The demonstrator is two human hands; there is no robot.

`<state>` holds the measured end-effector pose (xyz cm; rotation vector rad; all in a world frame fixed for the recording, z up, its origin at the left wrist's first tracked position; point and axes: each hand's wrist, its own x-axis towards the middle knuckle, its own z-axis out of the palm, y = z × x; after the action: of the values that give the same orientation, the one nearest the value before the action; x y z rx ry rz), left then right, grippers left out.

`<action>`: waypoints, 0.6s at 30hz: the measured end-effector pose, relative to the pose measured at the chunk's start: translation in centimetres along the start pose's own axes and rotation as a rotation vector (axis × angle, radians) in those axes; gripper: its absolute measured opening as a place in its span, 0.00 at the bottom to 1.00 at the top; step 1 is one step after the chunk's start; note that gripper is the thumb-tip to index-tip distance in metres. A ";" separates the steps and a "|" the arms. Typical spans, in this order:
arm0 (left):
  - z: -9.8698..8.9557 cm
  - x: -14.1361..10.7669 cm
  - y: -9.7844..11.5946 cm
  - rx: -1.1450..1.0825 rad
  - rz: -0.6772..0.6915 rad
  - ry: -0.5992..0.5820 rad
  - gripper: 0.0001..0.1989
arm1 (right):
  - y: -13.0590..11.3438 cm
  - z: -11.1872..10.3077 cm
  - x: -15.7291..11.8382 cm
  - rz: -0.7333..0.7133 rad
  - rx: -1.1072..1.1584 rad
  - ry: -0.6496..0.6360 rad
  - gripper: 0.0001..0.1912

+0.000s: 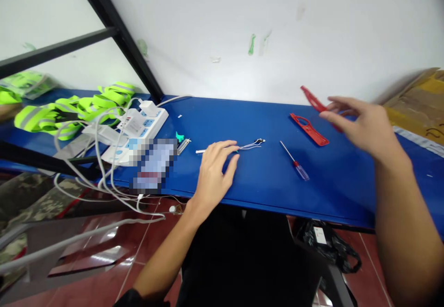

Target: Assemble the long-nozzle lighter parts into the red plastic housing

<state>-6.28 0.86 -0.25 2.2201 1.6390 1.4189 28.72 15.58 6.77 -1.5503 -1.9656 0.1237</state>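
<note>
where the right hand (364, 124) hovers: thumb and fingers pinch a red plastic strip (312, 99), one end jutting out beyond them, up and to the left.
left hand (217, 166): fingers bent over thin wires (251, 146) on the tabletop (260, 182), thumb set apart; i cannot tell whether they grip.
wires: partly hidden under those fingers.
phone (157, 159): blurred into squares.
right forearm (405, 214): cut off at the lower right.
flat red piece (314, 135): near the right hand, ring-shaped at one end.
screwdriver (296, 163): lying between the hands.
tabletop: blue, against a white wall (215, 29), with a power strip (157, 119) leftward and a cardboard box (416, 99) rightward.
floor (149, 233): reddish tiles.
</note>
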 end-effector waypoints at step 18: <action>-2.6 1.5 -4.7 0.377 0.032 -0.247 0.14 | -7.4 6.6 -13.1 -0.550 0.049 -0.198 0.15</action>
<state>-11.45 2.91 -0.13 2.4962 1.9123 0.8468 20.52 3.45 -0.66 -0.9470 -2.4512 0.0966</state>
